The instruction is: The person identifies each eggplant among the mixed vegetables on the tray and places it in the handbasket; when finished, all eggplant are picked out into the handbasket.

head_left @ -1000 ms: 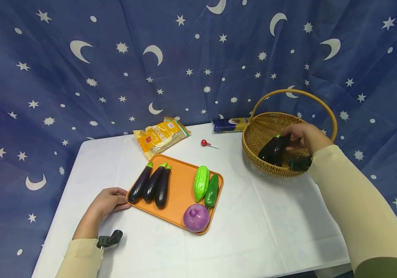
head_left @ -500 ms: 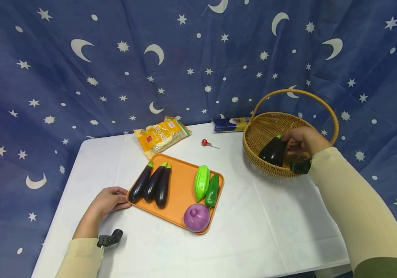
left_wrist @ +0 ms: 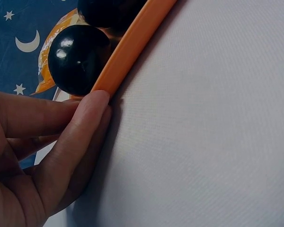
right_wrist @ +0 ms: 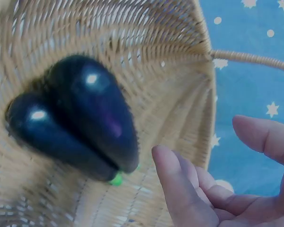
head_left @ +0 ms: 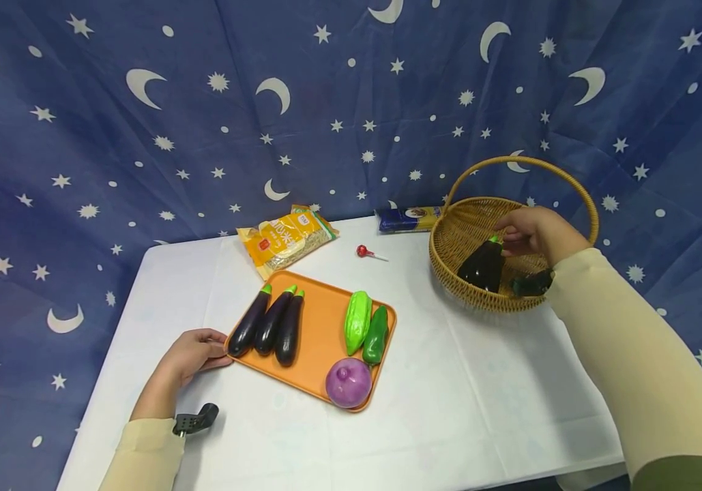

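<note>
The white, cloth-covered worktop filled the lower middle of the frame. At the lower left, the fingers of my left hand pinched the corner of an orange tray. It carried a purple onion, a dark green pepper and a lighter green vegetable toward its right end, and three eggplants toward its left. Right of centre, two dark eggplants lay together inside a wicker basket; my right hand was there, thumb and fingers parted, just beside their green ends. Farther back lay a red lollipop, a yellow packet and a blue packet. Behind hung a blue curtain with pale moons and stars.
</note>
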`<action>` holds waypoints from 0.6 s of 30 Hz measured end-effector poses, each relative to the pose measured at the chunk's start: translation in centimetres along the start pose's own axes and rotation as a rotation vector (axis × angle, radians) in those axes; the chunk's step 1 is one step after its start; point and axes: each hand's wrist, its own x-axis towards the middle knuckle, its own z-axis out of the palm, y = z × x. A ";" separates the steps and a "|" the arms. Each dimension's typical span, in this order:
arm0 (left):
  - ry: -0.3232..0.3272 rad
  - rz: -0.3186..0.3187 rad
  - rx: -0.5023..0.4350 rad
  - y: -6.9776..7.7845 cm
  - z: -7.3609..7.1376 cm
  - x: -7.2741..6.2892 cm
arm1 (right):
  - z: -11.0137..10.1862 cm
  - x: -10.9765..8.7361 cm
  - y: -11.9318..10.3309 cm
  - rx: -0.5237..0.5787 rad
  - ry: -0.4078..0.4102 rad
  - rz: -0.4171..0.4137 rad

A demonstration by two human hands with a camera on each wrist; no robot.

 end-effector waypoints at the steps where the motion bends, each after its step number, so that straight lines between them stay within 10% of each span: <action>1: 0.000 0.000 0.001 0.0 0.0 0.0 | 0.2 -0.1 -0.1 0.008 -0.002 -0.007; 18: 0.003 -0.016 0.009 0.1 0.0 0.1 | 5.3 -1.6 -3.8 0.048 -0.015 -0.088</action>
